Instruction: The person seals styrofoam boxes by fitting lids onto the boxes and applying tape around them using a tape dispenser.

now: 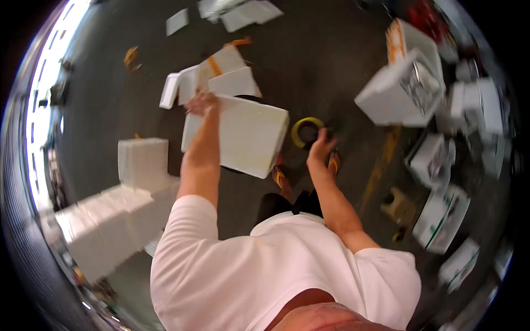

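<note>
A white foam box (248,132) with its lid-like flat face up is in front of me, tilted, left of my feet. My left hand (203,103) is closed at its far left corner, the fingers slightly blurred. My right hand (322,148) is closed on a roll of yellow tape (301,126), held apart from the box on its right side. Part of the roll is dark and blurred next to the fingers. Just beyond my left hand lie white foam pieces (232,81), one with an orange stripe.
Stacked white foam boxes (142,163) stand at my left. To the right are an open foam box with a plastic liner (403,88), several more white boxes (441,218) and a tan object (398,206). More foam sheets (251,15) lie on the dark floor (314,60) ahead.
</note>
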A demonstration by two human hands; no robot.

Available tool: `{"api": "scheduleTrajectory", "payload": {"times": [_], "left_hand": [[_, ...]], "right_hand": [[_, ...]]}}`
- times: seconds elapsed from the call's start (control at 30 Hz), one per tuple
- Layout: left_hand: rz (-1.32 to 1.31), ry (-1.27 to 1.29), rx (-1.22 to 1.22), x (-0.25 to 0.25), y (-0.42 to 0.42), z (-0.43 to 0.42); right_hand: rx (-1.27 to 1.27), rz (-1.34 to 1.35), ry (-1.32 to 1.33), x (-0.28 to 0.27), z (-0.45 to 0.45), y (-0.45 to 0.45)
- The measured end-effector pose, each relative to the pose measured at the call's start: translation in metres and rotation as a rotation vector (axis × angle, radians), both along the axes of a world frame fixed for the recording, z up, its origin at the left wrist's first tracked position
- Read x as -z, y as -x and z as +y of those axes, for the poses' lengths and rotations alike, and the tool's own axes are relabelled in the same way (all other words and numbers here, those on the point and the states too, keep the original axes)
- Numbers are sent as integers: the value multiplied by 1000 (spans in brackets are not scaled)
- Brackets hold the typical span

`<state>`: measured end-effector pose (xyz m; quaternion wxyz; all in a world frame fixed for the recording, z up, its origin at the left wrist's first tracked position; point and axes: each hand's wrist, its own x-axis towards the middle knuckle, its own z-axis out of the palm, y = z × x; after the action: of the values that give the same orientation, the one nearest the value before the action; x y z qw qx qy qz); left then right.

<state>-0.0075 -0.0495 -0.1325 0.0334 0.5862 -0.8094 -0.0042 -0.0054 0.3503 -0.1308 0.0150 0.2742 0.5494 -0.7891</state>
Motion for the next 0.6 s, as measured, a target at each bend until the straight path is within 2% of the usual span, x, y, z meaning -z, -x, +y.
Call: {"api": "scheduleTrajectory", "payload": {"times": [0.07,0.1,0.13,0.17,0.2,0.27,0.3,0.33,0.37,0.43,0.53,0.6], "left_hand": [[-153,-306,153,-24,-26,-14],[-170,-459,188,-39,-37,-25],[174,-121,114,-48,-55,-4],[309,-455,86,-70,-64,5],[591,-414,100,-71,-71,21],[708,-522,220,-110,-124,21],[591,-427,209,-111,-147,18],[461,-336,209,-107,-169,14],[466,-334,196,-98,-188,14],[712,-796,-17,-77,-231,10],[751,-687,-21,-50,-245,16],[897,-727,39,-18,-260,12]], "right_hand": [[-163,145,-359,-9,-48,12],[-315,95,-249,-13,-51,10],[-470,36,-152,-18,-53,10],[-515,-38,-128,-27,-34,3],[-560,-112,-106,-36,-16,-3],[-547,-267,136,-49,29,-24],[-441,-303,232,-55,52,-22],[-317,-346,336,-59,63,-24],[-331,-345,332,-65,62,-28],[-659,-282,412,-85,47,-40],[-951,-280,487,-73,12,-45],[-929,-262,466,-70,-19,-65]]}}
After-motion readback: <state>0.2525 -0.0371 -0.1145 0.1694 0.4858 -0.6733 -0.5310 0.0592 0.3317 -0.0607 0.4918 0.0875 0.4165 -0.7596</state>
